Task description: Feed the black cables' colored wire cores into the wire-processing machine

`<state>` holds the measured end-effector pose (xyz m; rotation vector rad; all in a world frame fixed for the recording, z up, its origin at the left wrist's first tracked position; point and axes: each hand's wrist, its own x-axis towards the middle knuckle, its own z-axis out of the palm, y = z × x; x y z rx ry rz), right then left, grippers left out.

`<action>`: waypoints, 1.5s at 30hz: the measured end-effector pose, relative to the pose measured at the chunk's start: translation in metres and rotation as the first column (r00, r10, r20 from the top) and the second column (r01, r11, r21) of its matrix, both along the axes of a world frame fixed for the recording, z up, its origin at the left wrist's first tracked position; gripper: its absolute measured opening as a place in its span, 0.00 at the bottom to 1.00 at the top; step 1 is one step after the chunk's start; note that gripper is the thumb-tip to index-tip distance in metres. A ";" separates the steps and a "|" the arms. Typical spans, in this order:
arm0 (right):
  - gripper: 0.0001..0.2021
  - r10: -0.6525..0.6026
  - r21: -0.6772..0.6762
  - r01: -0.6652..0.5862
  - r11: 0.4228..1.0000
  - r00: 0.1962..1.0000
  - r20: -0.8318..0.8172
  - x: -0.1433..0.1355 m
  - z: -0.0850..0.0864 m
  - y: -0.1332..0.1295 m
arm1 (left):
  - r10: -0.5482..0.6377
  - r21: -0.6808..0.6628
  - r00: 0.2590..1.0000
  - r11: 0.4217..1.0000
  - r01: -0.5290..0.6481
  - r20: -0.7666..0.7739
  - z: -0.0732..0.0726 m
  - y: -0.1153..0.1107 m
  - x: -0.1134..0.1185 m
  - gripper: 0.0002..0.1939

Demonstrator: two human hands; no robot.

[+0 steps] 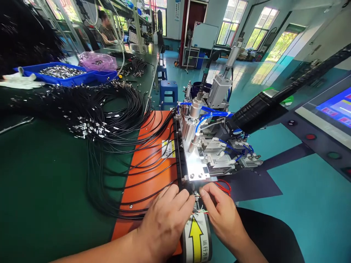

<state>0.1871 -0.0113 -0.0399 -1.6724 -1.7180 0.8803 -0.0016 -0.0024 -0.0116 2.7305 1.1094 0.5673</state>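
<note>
My left hand is closed, its fingers curled down over the front of the machine's track. Black cables run in from the left and pass under it, and their held part is hidden by the fingers. Thin coloured wire ends stick out to the right of this hand. Thumb and forefinger of my right hand are pinched together beside a small metal part; what they grip is too small to make out. Just beyond both hands stands the machine's bright metal plate.
Pneumatic cylinders with blue tubes rise ahead. An orange panel carries several spaced cables from a cable heap. Blue trays of metal parts stand back left, a control screen right. A person sits far back.
</note>
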 end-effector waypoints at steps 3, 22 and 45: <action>0.15 0.000 0.024 0.000 1.000 1.000 0.012 -0.001 -0.002 -0.001 | 0.013 -0.014 0.999 1.000 -0.013 -0.031 0.000 -0.004 -0.002 0.15; 0.15 -0.088 -0.053 0.084 0.995 0.994 -0.068 -0.007 -0.012 0.000 | 0.078 0.222 0.988 0.974 -0.047 -0.133 0.001 -0.004 -0.001 0.14; 0.08 0.371 0.146 -0.346 0.927 0.904 -0.212 0.004 0.032 -0.042 | 0.077 0.008 0.989 0.997 -0.077 -0.127 -0.001 -0.022 -0.006 0.19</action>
